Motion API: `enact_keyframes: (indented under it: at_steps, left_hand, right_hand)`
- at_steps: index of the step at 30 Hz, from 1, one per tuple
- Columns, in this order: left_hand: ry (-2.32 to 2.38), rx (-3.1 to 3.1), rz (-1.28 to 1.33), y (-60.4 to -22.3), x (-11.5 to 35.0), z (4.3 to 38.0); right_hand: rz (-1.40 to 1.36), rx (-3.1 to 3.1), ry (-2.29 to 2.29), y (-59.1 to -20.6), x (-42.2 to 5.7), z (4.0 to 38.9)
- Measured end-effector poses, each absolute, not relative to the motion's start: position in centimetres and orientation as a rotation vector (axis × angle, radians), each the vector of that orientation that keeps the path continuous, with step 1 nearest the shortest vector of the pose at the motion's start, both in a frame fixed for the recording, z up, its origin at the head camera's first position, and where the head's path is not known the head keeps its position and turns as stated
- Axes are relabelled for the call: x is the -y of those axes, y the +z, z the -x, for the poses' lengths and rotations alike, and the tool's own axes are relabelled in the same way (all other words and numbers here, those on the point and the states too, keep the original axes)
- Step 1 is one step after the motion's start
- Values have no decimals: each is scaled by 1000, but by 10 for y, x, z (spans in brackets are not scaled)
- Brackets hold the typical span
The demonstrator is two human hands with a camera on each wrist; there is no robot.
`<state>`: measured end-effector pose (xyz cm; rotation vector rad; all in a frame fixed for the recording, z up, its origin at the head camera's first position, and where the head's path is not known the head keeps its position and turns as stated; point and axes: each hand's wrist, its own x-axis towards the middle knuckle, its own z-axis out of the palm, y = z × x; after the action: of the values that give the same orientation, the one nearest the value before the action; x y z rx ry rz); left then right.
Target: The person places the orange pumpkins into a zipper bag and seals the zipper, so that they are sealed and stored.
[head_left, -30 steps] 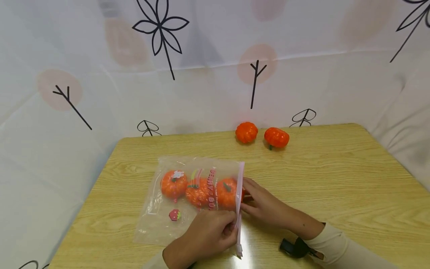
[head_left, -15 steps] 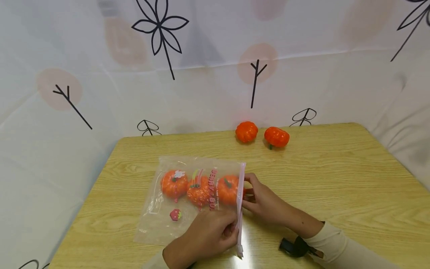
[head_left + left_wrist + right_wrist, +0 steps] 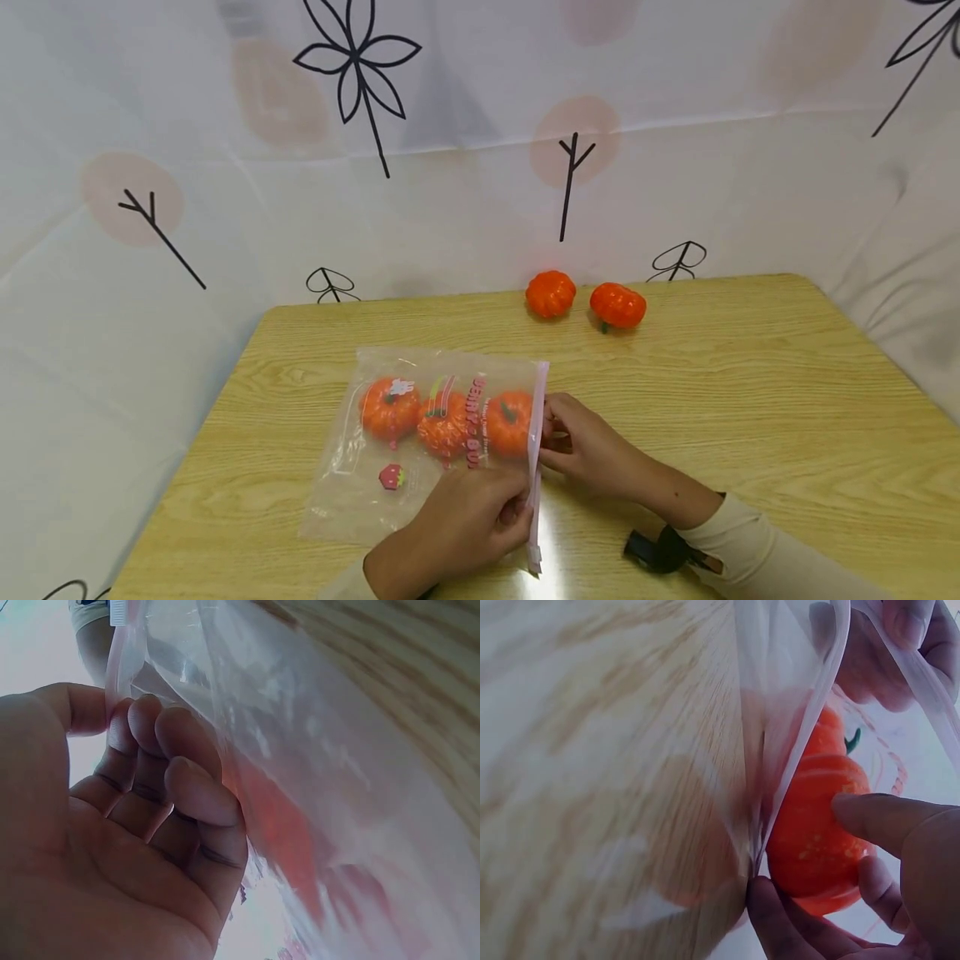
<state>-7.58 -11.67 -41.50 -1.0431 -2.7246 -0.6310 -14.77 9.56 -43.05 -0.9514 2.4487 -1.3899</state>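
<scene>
A clear zip bag [image 3: 345, 500] lies on the table with three orange toy pumpkins in a row inside it. My left hand [image 3: 472, 521] pinches its pink-edged mouth between thumb and curled fingers; the left wrist view shows this hand [image 3: 150, 795] beside the clear plastic. At the bag's mouth, my right hand [image 3: 588, 446] holds the nearest toy pumpkin [image 3: 510, 423]. In the right wrist view its thumb lies on this orange pumpkin [image 3: 817, 825], with the fingers bent around the lower side and one fingertip at the bag's edge.
Two more orange pumpkins, one [image 3: 551, 294] and another [image 3: 617, 306] with its green stem downward, sit near the back edge of the wooden table [image 3: 712, 375]. A white printed cloth [image 3: 465, 208] hangs behind. A small black device [image 3: 660, 552] is by the right sleeve.
The right hand and the pumpkin at the bag's mouth have shifted slightly toward the back of the table. The left hand keeps its grip on the bag's edge.
</scene>
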Motion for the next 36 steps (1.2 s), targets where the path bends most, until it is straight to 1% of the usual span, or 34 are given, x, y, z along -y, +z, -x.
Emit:
enact_keyframes:
  at_steps: [15, 36]
  left_hand:
    - [-627, 2743, 951, -417, 117, 78]
    - [-634, 2806, 873, -417, 117, 78]
  right_hand:
    - [923, -2399, -1384, -431, -97, 148]
    - [996, -2329, -1352, -435, -100, 151]
